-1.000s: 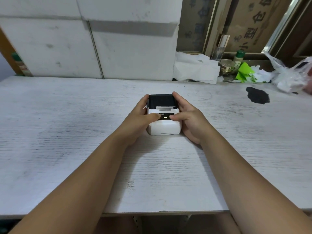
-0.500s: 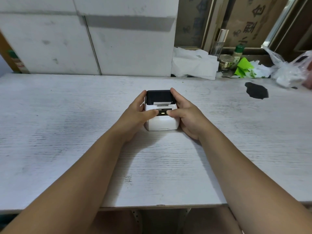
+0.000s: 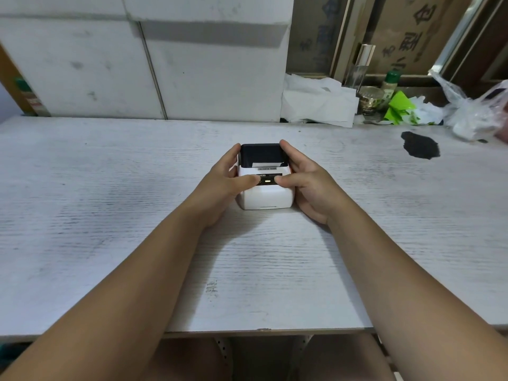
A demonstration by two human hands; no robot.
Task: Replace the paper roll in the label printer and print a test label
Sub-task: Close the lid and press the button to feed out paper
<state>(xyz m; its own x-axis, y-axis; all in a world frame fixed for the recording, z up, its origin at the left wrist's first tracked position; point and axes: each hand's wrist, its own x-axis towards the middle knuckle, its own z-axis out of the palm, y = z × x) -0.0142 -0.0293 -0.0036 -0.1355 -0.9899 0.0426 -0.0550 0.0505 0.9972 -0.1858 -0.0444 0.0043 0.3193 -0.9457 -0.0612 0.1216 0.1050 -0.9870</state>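
A small white label printer (image 3: 265, 195) with a black lid stands on the white wooden table (image 3: 110, 215), in the middle. A strip of white paper shows at the slot below the lid, and a yellow light glows on the front panel. My left hand (image 3: 222, 185) grips the printer's left side, thumb resting on the front panel. My right hand (image 3: 310, 185) holds its right side, thumb on the panel next to the light.
Crumpled white paper (image 3: 319, 105), a glass jar (image 3: 369, 99), a green-capped bottle (image 3: 390, 85), green scraps (image 3: 398, 107) and a plastic bag (image 3: 475, 114) lie along the back right. A black patch (image 3: 419, 145) marks the table. White boards (image 3: 165, 64) stand behind.
Both hands stay on the printer. The view has shifted slightly; a bit more white paper shows at the slot.
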